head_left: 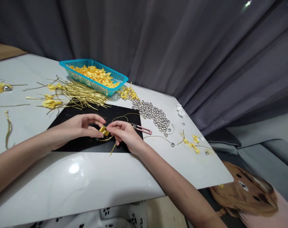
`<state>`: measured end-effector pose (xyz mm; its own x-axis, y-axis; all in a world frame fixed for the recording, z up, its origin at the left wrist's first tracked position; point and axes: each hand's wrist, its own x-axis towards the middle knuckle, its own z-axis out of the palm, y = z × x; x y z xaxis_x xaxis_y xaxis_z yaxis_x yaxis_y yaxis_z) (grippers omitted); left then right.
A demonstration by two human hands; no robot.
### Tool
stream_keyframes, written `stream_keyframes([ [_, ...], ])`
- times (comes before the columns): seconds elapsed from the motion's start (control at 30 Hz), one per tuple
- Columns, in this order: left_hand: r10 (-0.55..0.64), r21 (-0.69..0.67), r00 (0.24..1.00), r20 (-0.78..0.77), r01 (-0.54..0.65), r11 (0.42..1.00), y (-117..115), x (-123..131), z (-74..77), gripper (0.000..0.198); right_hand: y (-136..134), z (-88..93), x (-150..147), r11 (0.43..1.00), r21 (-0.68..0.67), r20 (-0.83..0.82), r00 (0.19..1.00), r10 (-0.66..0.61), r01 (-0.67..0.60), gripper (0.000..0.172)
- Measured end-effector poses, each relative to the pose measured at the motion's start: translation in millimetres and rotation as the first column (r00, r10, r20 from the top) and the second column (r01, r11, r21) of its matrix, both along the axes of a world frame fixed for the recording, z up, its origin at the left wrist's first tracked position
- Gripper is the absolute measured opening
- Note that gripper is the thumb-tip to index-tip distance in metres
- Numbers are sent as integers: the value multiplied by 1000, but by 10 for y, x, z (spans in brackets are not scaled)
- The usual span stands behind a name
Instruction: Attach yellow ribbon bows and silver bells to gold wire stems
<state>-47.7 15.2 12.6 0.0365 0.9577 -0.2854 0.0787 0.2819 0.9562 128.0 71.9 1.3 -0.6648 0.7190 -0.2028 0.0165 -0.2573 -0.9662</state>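
A small yellow bow [104,130] with gold cord is held between my two hands above a black mat [87,146]. My left hand [85,126] pinches the bow's left side between thumb and fingertips. From the right, my right hand [123,131] has its thumb and index finger closed at the bow's edge, where a thin gold cord begins. A gold cord end [113,149] hangs below the bow. Beside my right hand lie pink-handled scissors or snips [145,129], partly hidden by the hand.
A blue basket [110,91] of yellow bows stands at the back. Gold cords [84,91] lie before it, silver beads [153,114] to its right. Loose bows and cords lie at far left and at right [191,144]. The white table's [75,180] front edge is near me.
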Motion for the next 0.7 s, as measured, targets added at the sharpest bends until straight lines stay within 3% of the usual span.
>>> stream_keyframes([
  [0.27,-67,-59,998,-19,66,996,-7,-21,37,32,57,97,43,978,165,166,982,96,-123,16],
  [0.4,-53,-72,999,5,53,996,-26,3,35,30,38,91,36,966,200,192,974,124,-162,8],
  [0.7,-51,-68,998,-22,50,996,-26,0,34,30,28,120,18,968,201,190,975,114,-152,15],
])
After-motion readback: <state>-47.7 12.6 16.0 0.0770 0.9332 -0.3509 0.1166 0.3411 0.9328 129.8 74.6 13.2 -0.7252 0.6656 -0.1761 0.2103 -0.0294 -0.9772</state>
